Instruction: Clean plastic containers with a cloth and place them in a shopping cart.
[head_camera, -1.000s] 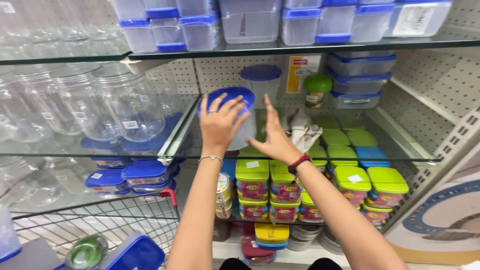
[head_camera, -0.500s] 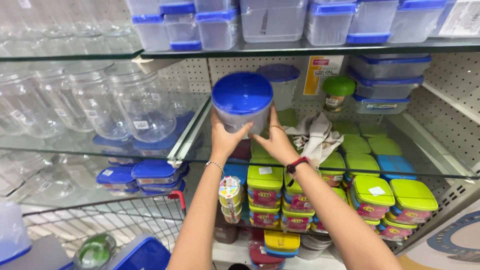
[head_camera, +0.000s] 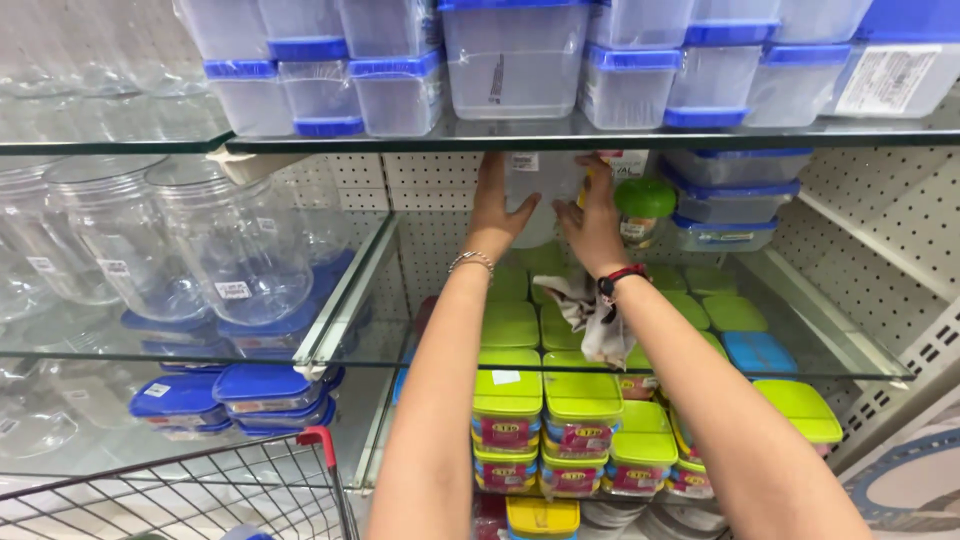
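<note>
Both my hands hold a tall clear plastic container (head_camera: 540, 190) at the back of the middle glass shelf (head_camera: 820, 340). My left hand (head_camera: 497, 215) presses its left side and my right hand (head_camera: 592, 225) its right side. The container's top is hidden behind the front edge of the upper glass shelf (head_camera: 400, 143). A bracelet sits on my left wrist and a red-and-black band on my right. A crumpled white-grey cloth (head_camera: 592, 315) lies just under my right wrist; I cannot tell whether it rests on the glass or hangs from my hand.
A green-lidded jar (head_camera: 645, 200) and blue-lidded flat tubs (head_camera: 735, 190) stand right of the container. Big clear jars (head_camera: 230, 250) fill the left shelf. Blue-lidded boxes (head_camera: 510, 60) crowd the upper shelf. Green-lidded boxes (head_camera: 580, 400) stack below. A wire cart (head_camera: 250, 490) is at the lower left.
The blue-lidded container, held up in front of the shelf half a second ago, has moved back and away onto the middle shelf, its lid now hidden. Both arms have stretched forward.
</note>
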